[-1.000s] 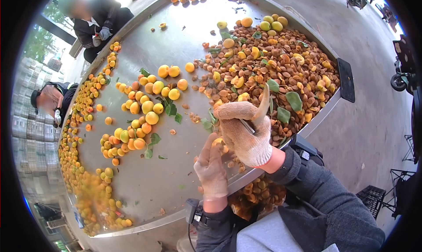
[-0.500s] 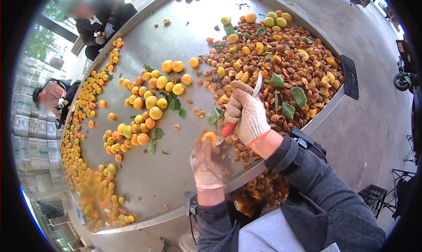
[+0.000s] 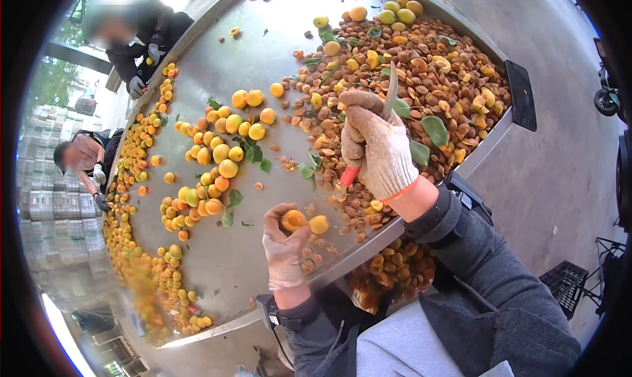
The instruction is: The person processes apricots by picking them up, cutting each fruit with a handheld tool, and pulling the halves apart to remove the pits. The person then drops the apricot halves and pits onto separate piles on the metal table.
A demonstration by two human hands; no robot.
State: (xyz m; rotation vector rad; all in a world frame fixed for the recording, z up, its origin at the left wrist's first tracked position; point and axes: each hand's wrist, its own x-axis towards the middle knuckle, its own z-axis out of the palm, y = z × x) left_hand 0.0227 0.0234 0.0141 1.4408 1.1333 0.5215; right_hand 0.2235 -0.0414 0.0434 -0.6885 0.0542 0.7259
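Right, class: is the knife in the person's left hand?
No, the right hand holds the knife, its blade pointing up the picture, while the left hand holds an apricot.

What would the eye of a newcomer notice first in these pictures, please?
Probably the big heap of brown pits, mixed with yellow fruit pieces, at the right of the metal table. Next, the curved knife, its blade pointing up from the right hand over that heap. Then the left hand, holding an orange fruit near the table's near edge.
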